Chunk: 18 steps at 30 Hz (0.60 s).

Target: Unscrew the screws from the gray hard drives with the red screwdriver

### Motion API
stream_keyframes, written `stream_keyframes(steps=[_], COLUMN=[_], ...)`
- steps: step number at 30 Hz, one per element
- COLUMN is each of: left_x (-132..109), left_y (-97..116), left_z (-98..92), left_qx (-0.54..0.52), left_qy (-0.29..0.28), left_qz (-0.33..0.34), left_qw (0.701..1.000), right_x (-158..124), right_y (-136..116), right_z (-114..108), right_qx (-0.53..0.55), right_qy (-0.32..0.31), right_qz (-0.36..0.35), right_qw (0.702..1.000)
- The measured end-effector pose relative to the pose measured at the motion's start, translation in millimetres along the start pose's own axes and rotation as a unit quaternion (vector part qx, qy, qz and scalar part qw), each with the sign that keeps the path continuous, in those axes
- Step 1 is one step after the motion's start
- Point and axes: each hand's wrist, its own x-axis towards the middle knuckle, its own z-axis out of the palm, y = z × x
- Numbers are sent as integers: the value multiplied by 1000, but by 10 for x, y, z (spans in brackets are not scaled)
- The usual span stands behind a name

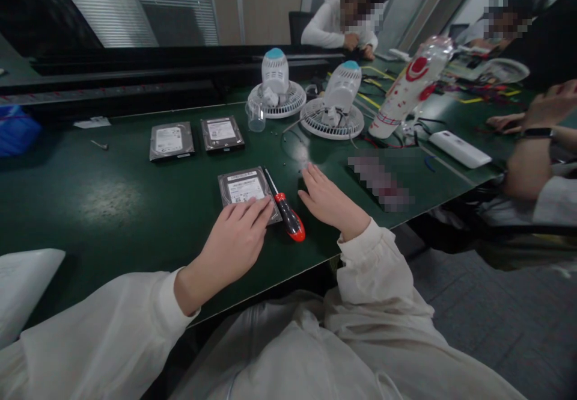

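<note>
Head view: left hand [233, 236] unclenched, part-hides hard drive [242, 185]; right hand [332, 201], grip apart.

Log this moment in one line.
left hand: over nearest hard drive | right hand: open, palm down | screwdriver: on table, between hands

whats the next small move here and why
Probably the right hand should pick up the screwdriver: it lies close by, beside the nearest hard drive, which the left hand seems to touch, and the right hand appears to hold nothing.
</note>
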Motion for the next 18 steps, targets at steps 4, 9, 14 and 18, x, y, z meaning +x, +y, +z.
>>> stream_keyframes(steps=[4,9,14,18], left_x=[-5,-3,-1,-10], left_y=[-2,-6,0,2], left_z=[9,24,22,24], left_qx=[3,-10,-27,-28], left_qy=[12,38,45,44], left_qz=[7,2,-4,-9], left_qw=[1000,999,999,999], right_x=[63,123,119,134], right_y=[-47,-71,-70,-22], right_z=[-38,-71,-123,-180], right_qx=[-9,-29,-44,-42], right_qy=[-5,-17,2,17], right_qz=[-35,-57,-39,3], right_qw=[999,998,998,999])
